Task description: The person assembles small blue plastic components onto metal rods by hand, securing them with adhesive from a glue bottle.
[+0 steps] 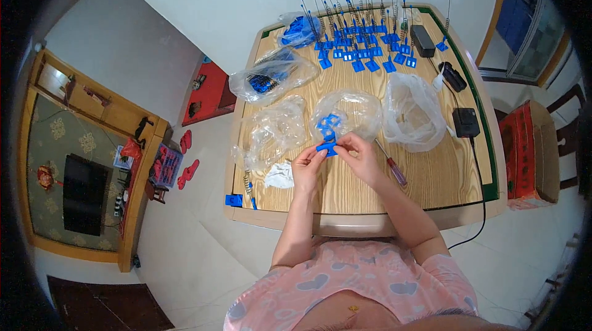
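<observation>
Fingers of your left hand and right hand pinch opposite ends of one small blue plastic piece. Its long axis runs left to right between them, above the desk, just below the clear bag of blue parts.

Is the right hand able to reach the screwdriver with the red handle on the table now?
Probably yes. The screwdriver lies on bare wood just beside the right hand, with nothing between them. But that hand and the left hand both hold a small blue plastic part, so it must release it first.
</observation>
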{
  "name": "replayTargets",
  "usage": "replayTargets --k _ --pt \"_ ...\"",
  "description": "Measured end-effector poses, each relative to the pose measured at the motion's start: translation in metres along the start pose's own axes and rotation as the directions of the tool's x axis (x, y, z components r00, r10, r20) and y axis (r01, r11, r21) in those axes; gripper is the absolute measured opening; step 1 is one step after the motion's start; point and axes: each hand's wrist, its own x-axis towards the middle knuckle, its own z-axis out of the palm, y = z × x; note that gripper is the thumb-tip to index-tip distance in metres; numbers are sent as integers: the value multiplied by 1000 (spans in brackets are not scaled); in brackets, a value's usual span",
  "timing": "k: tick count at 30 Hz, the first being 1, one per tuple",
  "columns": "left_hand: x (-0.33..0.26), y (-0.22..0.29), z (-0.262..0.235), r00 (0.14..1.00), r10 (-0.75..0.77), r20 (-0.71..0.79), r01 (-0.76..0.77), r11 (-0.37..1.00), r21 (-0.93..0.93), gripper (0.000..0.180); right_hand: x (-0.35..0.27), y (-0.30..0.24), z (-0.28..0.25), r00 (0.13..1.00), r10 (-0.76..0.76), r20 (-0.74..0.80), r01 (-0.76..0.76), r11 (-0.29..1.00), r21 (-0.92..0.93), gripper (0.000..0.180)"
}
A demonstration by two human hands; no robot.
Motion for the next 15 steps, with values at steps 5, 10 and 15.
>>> replayTargets --k 5,10,15 --pt "4 15 1 991 -134 15 133 954 -270 20 4 13 -4 992 115 -43 -113 993 44 18" --pt "5 29 0 994 -104 26 105 913 -393 24 5 20 -8 995 -42 -86 5 918 -396 20" --pt "-3 26 6 997 -72 3 71 985 -159 25 4 -23 -6 992 -101 -81 81 972 -221 16"
